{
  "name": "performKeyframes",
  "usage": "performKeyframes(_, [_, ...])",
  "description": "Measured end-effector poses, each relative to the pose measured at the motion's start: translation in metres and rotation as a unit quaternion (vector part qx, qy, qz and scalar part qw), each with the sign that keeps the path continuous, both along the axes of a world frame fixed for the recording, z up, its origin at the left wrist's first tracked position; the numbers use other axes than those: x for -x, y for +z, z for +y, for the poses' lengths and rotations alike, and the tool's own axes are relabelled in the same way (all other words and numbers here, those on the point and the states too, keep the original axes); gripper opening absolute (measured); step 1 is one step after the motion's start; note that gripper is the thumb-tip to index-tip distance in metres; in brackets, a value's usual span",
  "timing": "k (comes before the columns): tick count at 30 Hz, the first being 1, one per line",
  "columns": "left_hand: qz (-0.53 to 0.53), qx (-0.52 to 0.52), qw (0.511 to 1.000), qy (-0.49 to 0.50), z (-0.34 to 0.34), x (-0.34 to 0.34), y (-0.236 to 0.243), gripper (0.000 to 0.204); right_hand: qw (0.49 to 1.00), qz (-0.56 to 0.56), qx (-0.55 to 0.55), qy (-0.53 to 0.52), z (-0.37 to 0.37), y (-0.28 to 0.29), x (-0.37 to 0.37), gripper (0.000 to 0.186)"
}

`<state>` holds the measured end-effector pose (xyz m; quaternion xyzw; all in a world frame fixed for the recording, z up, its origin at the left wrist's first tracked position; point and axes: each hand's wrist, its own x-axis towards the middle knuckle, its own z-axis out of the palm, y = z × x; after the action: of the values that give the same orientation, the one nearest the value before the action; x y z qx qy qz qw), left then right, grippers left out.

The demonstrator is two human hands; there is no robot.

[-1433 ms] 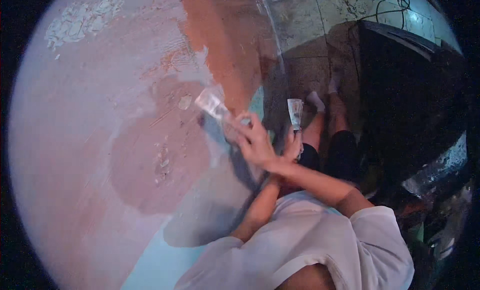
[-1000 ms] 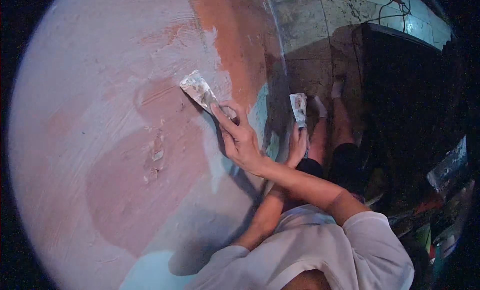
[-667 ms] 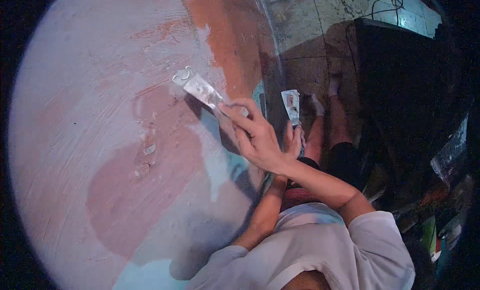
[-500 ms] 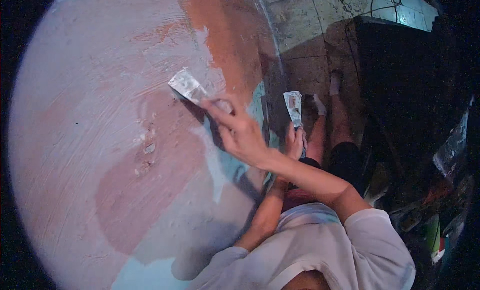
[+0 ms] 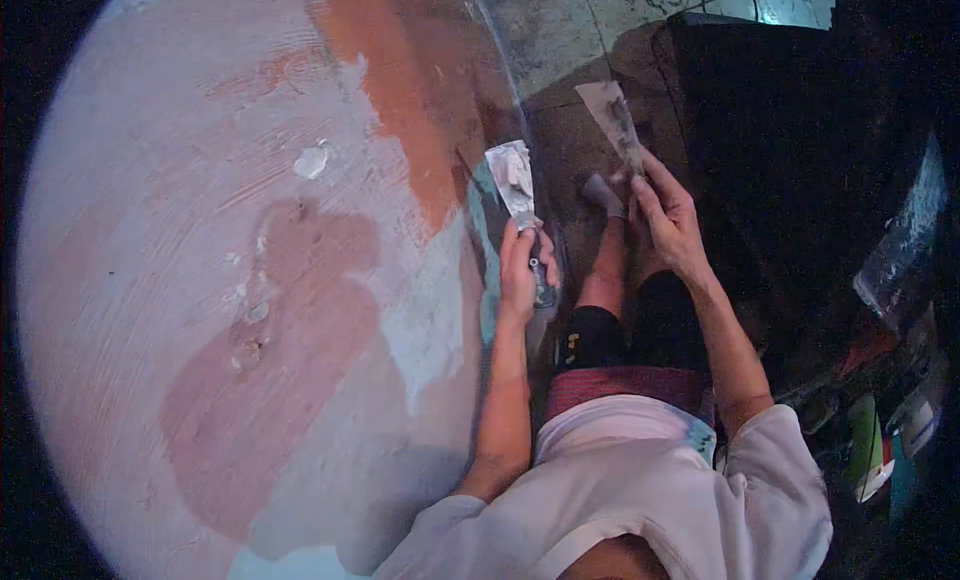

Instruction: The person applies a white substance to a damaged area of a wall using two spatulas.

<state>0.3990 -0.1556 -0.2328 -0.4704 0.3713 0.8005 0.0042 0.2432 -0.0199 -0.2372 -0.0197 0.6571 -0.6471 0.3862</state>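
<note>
My left hand [image 5: 522, 270] is closed round the dark handle of a putty knife [image 5: 510, 175], held blade up beside the wall; a lump of whitish filler sits on its blade. My right hand [image 5: 668, 212] grips a second putty knife [image 5: 607, 115] by thumb and fingers, its broad blade pointing up and away over the floor. The two blades are apart. On the wall [image 5: 110, 380] to my left, a small whitish dab of filler [image 5: 313, 161] stands out above a darker pinkish patch [image 5: 270, 410] with small chipped spots.
An orange-brown band [image 5: 400, 100] runs down the wall near its edge, with pale blue areas below. A large dark object [image 5: 770, 160] stands at the right on the tiled floor [image 5: 550, 30]. Cluttered items [image 5: 880, 440] lie at the lower right. My legs are below my hands.
My right hand has drawn its putty knife off the wall and swung right, uncovering the whitish dab. My left hand with the other knife has shifted left, closer to the wall.
</note>
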Motion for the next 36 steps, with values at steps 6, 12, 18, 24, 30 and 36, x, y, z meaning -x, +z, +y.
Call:
performKeyframes(6, [0.004,0.038,0.997,-0.065,-0.007,0.014,0.025,0.019,0.967,0.214,-0.054,0.129,0.012,-0.023,-0.008,0.047])
performKeyframes(12, [-0.067,0.070,0.988,-0.116,-0.019,0.019,0.038,0.018,0.883,0.359,-0.121,0.277,0.001,0.003,0.015,0.061])
performKeyframes(18, [-0.084,0.086,0.980,-0.159,-0.022,0.024,0.044,0.018,0.830,0.460,-0.139,0.282,0.002,-0.002,0.020,0.073])
performKeyframes(24, [-0.107,0.102,0.974,-0.171,-0.022,0.021,0.041,0.020,0.847,0.434,-0.134,0.276,-0.003,-0.001,0.018,0.075])
performKeyframes(30, [-0.088,0.139,0.972,-0.166,-0.011,0.025,0.044,0.020,0.855,0.409,-0.142,0.286,-0.004,-0.008,0.007,0.075])
performKeyframes(36, [-0.084,0.142,0.975,-0.148,-0.010,0.024,0.039,0.019,0.876,0.386,-0.125,0.259,-0.009,-0.014,-0.005,0.073])
